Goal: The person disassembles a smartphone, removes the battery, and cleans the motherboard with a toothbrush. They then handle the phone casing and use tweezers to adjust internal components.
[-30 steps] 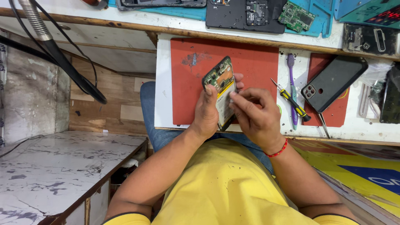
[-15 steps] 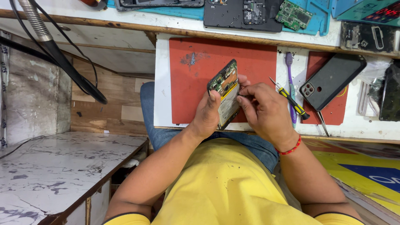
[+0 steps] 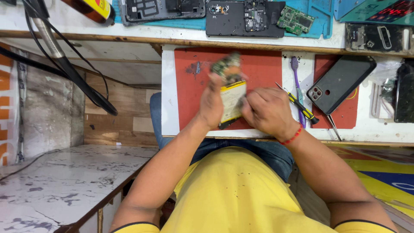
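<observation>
The opened phone (image 3: 230, 92), its yellow battery and green board exposed (blurred here), stands tilted above the red mat (image 3: 258, 69), gripped along its edge by the left hand (image 3: 212, 105). The right hand (image 3: 268, 111) presses fingers against its battery side; whether it pinches anything I cannot tell. A slip could likely drop the phone onto the screwdriver (image 3: 302, 107) just right of that hand.
</observation>
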